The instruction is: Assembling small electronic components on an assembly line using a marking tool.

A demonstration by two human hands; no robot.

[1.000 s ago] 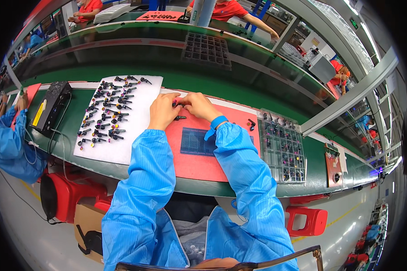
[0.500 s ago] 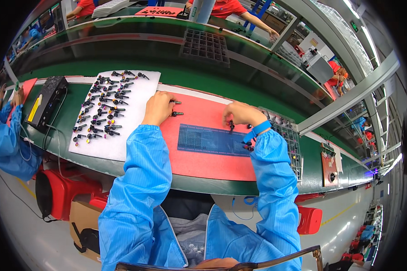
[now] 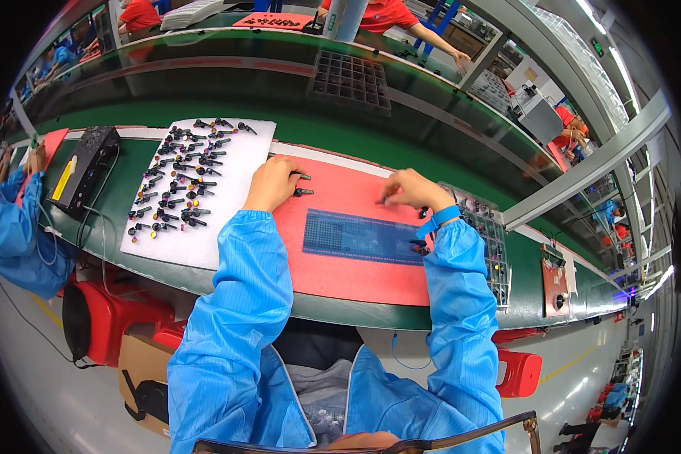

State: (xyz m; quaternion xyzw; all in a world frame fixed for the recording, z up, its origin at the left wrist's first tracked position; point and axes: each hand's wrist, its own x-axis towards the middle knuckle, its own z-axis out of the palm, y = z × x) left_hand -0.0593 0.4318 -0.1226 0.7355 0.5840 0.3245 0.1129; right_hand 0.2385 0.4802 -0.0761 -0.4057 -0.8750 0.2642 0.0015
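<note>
Small black part (image 3: 304, 177) is held at the narrowed fingertips of the left hand (image 3: 272, 184), second black part (image 3: 303, 192) laid on the red mat (image 3: 348, 281) just nearside of them. Fingers of the right hand (image 3: 412, 189) are bunched narrow; whether anything is held can't be told. Blue gridded sheet (image 3: 359, 237) is placed nearside of both hands' fingers.

Both arms forward, elbows bent, hands well apart. Left forearm (image 3: 253, 272) runs up and slightly right; left hand (image 3: 275, 184) back-up, fingers curled, tips pointing right. Right forearm (image 3: 461, 272) angles up and left; right hand (image 3: 415, 189) knuckles up, fingers bent, tips drawn in toward thumb, pointing left. Exact fingertip closure unclear on both.
</note>
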